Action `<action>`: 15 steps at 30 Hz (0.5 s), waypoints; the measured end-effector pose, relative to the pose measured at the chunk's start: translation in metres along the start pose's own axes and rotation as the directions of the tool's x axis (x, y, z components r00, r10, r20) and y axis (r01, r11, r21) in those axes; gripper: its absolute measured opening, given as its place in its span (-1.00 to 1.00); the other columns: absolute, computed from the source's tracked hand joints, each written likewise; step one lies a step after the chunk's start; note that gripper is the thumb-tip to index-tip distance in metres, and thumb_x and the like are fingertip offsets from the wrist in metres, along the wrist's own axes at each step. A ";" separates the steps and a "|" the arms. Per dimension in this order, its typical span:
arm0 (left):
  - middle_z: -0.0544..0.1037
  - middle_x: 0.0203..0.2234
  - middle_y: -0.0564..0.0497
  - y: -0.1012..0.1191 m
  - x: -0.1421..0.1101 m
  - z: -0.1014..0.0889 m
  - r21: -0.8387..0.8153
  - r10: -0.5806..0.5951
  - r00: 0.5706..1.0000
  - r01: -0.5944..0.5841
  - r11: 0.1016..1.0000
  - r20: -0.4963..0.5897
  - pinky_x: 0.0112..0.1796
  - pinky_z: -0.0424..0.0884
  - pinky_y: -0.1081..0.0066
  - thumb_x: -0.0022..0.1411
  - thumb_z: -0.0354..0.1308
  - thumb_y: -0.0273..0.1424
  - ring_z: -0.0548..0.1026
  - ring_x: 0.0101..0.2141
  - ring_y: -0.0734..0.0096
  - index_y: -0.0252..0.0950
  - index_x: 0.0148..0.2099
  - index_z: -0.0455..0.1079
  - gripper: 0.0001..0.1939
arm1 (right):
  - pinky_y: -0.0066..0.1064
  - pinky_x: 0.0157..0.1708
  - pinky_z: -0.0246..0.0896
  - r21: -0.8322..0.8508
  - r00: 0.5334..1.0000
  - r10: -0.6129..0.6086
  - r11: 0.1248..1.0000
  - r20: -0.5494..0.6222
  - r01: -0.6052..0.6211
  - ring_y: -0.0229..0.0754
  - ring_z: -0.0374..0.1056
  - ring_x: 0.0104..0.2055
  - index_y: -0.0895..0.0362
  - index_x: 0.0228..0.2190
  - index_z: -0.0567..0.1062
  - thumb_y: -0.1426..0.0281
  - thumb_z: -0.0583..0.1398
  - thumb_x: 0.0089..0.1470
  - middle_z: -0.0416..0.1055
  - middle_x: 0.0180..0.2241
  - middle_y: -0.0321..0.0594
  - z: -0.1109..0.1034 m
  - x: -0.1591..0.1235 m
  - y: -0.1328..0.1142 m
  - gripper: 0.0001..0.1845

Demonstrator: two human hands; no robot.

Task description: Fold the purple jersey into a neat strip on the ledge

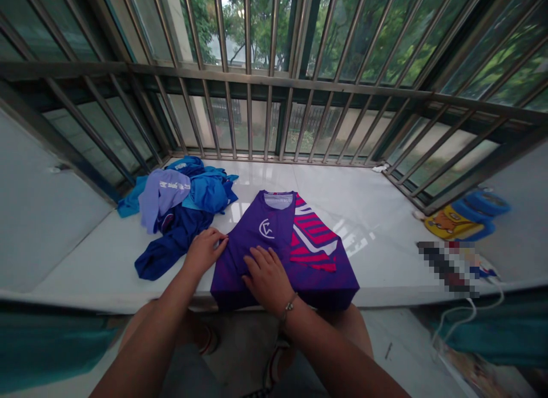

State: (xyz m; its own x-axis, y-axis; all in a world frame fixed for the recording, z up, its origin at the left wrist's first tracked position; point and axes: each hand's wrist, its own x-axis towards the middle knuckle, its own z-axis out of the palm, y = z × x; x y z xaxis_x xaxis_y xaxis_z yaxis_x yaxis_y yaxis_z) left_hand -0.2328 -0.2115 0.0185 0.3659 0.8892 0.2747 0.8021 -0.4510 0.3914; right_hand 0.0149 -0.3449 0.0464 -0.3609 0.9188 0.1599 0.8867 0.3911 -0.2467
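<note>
1 L hand (204,252) @ shirt (278,238) edge, R hand (269,279) mid-shirt

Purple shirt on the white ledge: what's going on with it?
A person has the purple shirt spread on the white ledge, its bottom hanging over the front edge. The right hand lies open on the shirt's front, and the left hand is at its left edge; whether it grips the cloth is unclear. The red-and-white patterned sleeve is folded across the front. To the left sits a crumpled pile of blue and lilac clothes.
</note>
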 end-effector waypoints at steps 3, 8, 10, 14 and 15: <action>0.63 -0.16 -0.11 0.003 -0.002 -0.002 0.035 -0.006 1.000 0.006 0.999 -0.009 -0.03 0.45 0.16 0.53 0.05 -0.13 0.58 -0.09 0.08 -0.16 -0.08 0.66 -0.62 | 0.21 0.56 -0.18 0.007 0.985 0.163 0.987 0.065 -0.164 0.17 -0.07 0.62 0.18 0.53 0.18 0.06 0.21 0.46 0.03 0.59 0.10 0.002 -0.010 0.017 -0.17; 0.63 -0.21 -0.11 0.008 0.003 -0.001 0.033 -0.029 0.999 0.030 0.999 -0.033 -0.03 0.47 0.16 0.53 0.02 -0.12 0.58 -0.14 0.10 -0.18 -0.20 0.61 -0.59 | 0.25 0.54 -0.14 -0.013 0.980 0.159 0.987 0.122 -0.159 0.16 0.07 0.58 0.11 0.49 0.29 0.03 0.14 0.50 0.19 0.53 0.06 -0.018 -0.025 0.054 -0.28; 0.63 -0.23 -0.10 0.014 0.018 0.000 -0.004 -0.055 0.997 0.055 0.998 -0.049 -0.02 0.49 0.20 0.52 0.03 -0.12 0.60 -0.14 0.12 -0.18 -0.27 0.57 -0.59 | 0.13 0.50 0.00 -0.035 0.980 0.185 0.983 0.072 -0.183 0.13 0.24 0.48 0.11 0.41 0.41 0.07 0.11 0.52 0.38 0.43 0.05 -0.035 -0.020 0.077 -0.38; 0.69 -0.16 -0.12 0.039 0.084 0.005 -0.046 -0.135 0.991 0.136 0.990 0.024 -0.02 0.49 0.25 0.45 0.08 -0.21 0.63 -0.16 0.15 -0.24 -0.13 0.60 -0.69 | -0.12 0.34 0.23 -0.088 0.946 0.325 0.942 -0.011 -0.324 0.10 0.42 0.27 0.17 0.23 0.57 0.18 0.14 0.50 0.54 0.23 0.08 -0.071 0.021 0.138 -0.52; 0.70 -0.14 -0.14 0.047 0.107 0.009 -0.047 -0.168 0.984 0.171 0.984 0.065 -0.02 0.49 0.25 0.45 0.08 -0.22 0.64 -0.15 0.15 -0.26 -0.09 0.61 -0.68 | -0.16 0.31 0.25 -0.085 0.929 0.369 0.926 -0.019 -0.369 0.09 0.42 0.26 0.17 0.22 0.58 0.19 0.15 0.49 0.54 0.22 0.08 -0.077 0.036 0.155 -0.54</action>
State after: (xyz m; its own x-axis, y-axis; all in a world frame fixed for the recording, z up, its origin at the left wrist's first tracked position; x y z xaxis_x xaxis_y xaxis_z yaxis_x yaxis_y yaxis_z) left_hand -0.1523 -0.1370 0.0584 0.2560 0.9553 0.1479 0.8299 -0.2956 0.4733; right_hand 0.1612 -0.2551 0.0877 -0.0028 0.9971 0.0762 0.9784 0.0185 -0.2060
